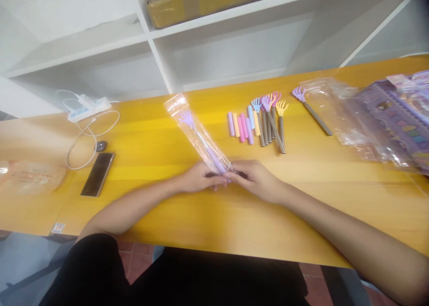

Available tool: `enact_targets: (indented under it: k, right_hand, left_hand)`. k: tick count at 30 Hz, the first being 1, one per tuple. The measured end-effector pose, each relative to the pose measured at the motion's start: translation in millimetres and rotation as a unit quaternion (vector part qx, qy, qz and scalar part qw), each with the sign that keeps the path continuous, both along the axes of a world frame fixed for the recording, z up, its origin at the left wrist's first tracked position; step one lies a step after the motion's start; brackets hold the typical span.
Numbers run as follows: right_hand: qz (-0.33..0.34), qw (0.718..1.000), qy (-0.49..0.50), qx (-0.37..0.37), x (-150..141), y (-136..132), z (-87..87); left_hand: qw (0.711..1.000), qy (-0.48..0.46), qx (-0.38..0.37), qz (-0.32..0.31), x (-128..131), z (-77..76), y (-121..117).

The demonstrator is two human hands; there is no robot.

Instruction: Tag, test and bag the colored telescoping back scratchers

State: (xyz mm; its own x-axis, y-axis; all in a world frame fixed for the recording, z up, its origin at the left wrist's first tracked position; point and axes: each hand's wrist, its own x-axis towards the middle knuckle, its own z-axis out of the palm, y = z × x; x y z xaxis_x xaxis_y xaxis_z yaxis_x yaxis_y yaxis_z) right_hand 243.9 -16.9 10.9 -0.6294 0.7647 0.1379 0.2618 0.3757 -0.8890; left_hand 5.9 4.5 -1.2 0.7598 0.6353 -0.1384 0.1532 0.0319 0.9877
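A purple back scratcher with a small hand-shaped head lies inside a narrow clear plastic sleeve [196, 133] that slants up to the left over the yellow table [167, 216]. My left hand [197, 178] and my right hand [253, 176] meet at the sleeve's near end, and both pinch it with closed fingers. Further back lie several loose scratchers [272, 120] with pink, blue and yellow heads, beside several pastel handle grips [241, 125]. One purple scratcher [311, 110] lies apart to their right.
Crumpled clear bags [348, 118] and a purple box [400, 118] sit at the right. A dark phone [98, 174], a white power strip [87, 108] with cables and a bag [30, 177] lie at the left. White shelves [161, 51] with a cardboard box [201, 2] stand behind.
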Motion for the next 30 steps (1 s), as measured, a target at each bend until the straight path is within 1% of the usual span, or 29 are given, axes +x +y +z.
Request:
enact_targets:
  k: [5, 8, 12, 17, 23, 30]
  right_hand:
    - [0.022, 0.999, 0.039, -0.021, -2.3, -0.6, 2.1]
    - [0.028, 0.998, 0.055, -0.031, -2.7, -1.1, 4.7]
    - [0.017, 0.998, 0.056, -0.035, -2.9, -1.4, 6.3]
    - [0.015, 0.996, 0.072, -0.039, -3.2, -2.5, 8.7]
    - [0.024, 0.995, 0.070, -0.063, -0.9, -3.0, 9.1]
    - [0.052, 0.987, 0.085, -0.124, 2.4, -2.4, 6.0]
  left_hand:
    - [0.998, 0.024, 0.048, -0.026, -2.1, 3.2, 1.9]
    - [0.998, 0.012, 0.056, -0.027, -3.3, -0.1, 2.2]
    - [0.997, 0.005, 0.074, -0.030, -4.4, -4.4, 2.1]
    - [0.998, 0.007, 0.063, -0.025, -4.3, -3.5, 2.6]
    - [0.999, 0.013, 0.038, -0.018, -4.8, -1.8, 2.2]
    - [0.999, -0.005, 0.031, -0.025, -4.6, -2.4, 1.6]
